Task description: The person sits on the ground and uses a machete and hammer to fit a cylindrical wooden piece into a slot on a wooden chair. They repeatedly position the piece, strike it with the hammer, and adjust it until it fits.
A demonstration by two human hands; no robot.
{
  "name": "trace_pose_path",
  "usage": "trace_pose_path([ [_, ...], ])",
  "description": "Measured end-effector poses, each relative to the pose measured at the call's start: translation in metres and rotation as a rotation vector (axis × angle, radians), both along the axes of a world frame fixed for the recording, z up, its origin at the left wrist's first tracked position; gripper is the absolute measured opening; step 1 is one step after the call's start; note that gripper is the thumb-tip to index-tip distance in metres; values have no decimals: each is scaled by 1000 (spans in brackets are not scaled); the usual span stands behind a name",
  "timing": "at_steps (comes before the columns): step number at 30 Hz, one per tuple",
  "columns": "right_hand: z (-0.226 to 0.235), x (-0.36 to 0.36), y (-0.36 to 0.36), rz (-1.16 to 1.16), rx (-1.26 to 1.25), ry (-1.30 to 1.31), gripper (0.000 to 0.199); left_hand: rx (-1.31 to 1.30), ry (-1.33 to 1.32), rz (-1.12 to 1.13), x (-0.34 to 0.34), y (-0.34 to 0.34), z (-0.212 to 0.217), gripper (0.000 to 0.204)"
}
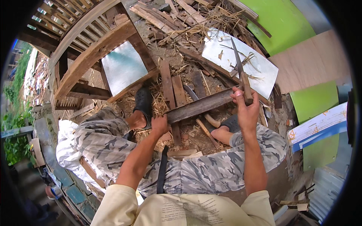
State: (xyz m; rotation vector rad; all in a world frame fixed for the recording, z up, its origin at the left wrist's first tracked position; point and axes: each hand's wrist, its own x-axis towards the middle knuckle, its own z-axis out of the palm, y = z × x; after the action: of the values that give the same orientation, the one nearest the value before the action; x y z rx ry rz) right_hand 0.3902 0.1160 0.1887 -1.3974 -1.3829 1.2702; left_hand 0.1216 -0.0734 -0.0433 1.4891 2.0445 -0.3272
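My left hand (160, 125) is closed round the near left end of a dark, weathered wooden board (201, 106), which slants up to the right between my legs. At the board's far right end, my right hand (247, 107) has its fingers and thumb closed on a long tapering wooden piece (245, 84). That piece stands steeply, brown near the hand and grey toward its pointed tip; whether the grey part is a blade cannot be told. Beneath the board lies a curved dark blade (190, 92), partly hidden, and a wooden handle-like stick (212, 120) shows on the near side.
A slatted wooden chair frame (96, 56) stands at the far left. Wood scraps (166, 20) and straw lie beyond. A white sheet (237, 56), green panels (316, 101) and plywood (309, 62) are at right. My dark clogs (142, 107) flank the chip-strewn ground.
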Motion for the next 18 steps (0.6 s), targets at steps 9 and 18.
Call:
trace_pose_path([
  [9, -3, 16, -3, -30, -50, -5, 28, 256, -28, -167, 68, 65, -23, 85],
  [18, -1, 22, -2, -15, -52, -28, 29, 33, -66, -185, 77, 116, -38, 103],
])
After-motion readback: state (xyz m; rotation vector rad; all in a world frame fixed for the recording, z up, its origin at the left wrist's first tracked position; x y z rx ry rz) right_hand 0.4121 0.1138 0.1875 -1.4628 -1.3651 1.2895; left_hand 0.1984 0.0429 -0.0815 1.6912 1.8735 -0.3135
